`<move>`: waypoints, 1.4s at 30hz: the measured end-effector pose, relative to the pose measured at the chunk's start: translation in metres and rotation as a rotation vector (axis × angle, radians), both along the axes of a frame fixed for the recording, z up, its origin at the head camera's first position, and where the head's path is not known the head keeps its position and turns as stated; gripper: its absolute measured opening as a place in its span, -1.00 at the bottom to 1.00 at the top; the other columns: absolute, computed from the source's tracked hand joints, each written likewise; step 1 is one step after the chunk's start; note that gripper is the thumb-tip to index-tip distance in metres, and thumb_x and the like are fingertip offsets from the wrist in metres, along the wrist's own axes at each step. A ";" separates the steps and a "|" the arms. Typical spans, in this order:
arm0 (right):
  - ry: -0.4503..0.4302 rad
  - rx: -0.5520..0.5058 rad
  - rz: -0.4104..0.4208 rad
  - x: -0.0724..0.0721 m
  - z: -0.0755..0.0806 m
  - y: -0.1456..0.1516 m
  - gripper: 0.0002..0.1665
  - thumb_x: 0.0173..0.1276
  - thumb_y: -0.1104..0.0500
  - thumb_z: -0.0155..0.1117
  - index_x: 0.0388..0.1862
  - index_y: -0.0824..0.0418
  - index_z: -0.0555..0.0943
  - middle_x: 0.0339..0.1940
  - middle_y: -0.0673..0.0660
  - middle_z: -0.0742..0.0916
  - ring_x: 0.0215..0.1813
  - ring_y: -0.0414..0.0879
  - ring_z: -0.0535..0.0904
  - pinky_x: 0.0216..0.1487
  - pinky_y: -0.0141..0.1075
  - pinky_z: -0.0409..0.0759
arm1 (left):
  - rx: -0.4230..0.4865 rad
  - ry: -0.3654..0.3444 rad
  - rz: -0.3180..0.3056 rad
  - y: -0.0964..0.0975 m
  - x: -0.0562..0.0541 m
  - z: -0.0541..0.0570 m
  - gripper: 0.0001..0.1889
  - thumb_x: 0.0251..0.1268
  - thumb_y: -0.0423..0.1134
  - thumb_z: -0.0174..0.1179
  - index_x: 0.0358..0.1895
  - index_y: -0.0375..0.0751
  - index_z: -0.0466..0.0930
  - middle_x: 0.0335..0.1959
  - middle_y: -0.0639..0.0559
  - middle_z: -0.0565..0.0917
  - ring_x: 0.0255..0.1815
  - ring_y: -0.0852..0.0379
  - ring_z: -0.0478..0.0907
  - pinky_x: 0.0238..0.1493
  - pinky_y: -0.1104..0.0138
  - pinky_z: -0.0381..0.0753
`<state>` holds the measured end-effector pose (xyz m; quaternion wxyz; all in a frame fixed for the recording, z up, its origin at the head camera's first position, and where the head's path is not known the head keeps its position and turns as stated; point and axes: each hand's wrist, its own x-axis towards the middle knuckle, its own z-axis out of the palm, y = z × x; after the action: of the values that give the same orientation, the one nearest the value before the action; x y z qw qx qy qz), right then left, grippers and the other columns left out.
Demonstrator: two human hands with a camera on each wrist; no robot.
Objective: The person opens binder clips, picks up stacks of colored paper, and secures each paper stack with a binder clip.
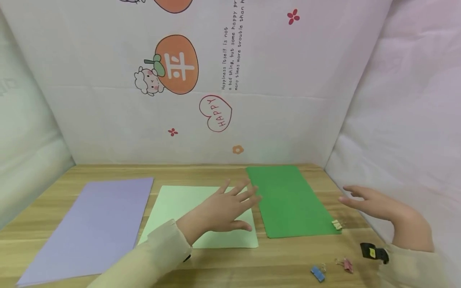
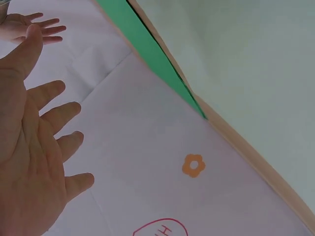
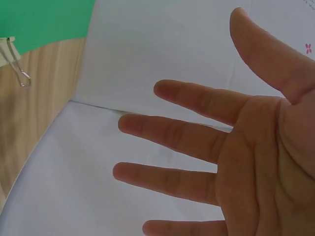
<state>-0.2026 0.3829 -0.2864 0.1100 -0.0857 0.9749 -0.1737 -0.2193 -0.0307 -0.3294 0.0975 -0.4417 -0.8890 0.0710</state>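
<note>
My left hand [image 1: 227, 210] hovers above the light green paper [image 1: 169, 212], its fingers spread and holding nothing. Those fingertips reach toward the left edge of the darker green paper [image 1: 288, 200] in the head view. On the right side, my right hand [image 1: 381, 206] is raised in the air beyond that green paper, with straight, spread fingers and a bare palm in the right wrist view. A pale yellow binder clip [image 1: 336, 225] grips the green paper's near right corner; its wire handle shows in the right wrist view.
Purple sheets [image 1: 97, 228] lie at the left of the wooden table [image 1: 223, 268]. A blue binder clip [image 1: 318, 273] and a pink binder clip [image 1: 347, 265] lie near the front right. White printed cloth [image 1: 270, 100] stands behind and along both sides.
</note>
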 end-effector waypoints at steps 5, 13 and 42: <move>-0.065 0.011 0.002 -0.005 -0.003 0.008 -0.06 0.60 -0.23 -0.16 0.47 0.60 0.07 0.32 0.73 0.33 0.28 0.68 0.27 0.01 0.40 0.45 | -0.034 -0.021 -0.024 0.016 -0.008 -0.003 -0.19 0.36 0.39 -0.03 0.58 0.15 0.07 0.64 0.14 0.04 0.68 0.02 -0.19 0.55 -0.13 0.09; -0.146 0.015 -0.006 -0.012 -0.019 0.017 -0.03 0.58 -0.26 -0.14 0.41 0.65 0.15 0.37 0.73 0.26 0.32 0.71 0.16 0.09 0.47 0.35 | -0.107 -0.032 -0.034 0.048 -0.030 -0.014 -0.25 0.41 0.37 -0.07 0.57 0.21 0.09 0.65 0.18 -0.01 0.68 0.05 -0.26 0.58 -0.08 0.04; -0.251 -0.185 -0.118 -0.021 -0.053 0.006 -0.72 0.53 0.15 0.04 -0.26 0.37 0.48 -0.32 0.14 0.64 -0.24 -0.03 0.54 -0.23 -0.18 0.56 | -0.258 -0.186 0.019 0.110 -0.035 -0.040 -0.36 0.50 0.33 -0.34 0.58 0.40 -0.07 0.64 0.33 -0.13 0.67 0.17 -0.26 0.61 -0.02 -0.01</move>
<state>-0.2238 0.3885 -0.3392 0.2121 -0.0155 0.9367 -0.2781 -0.2540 0.0797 -0.3693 -0.0437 -0.4467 -0.8819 0.1444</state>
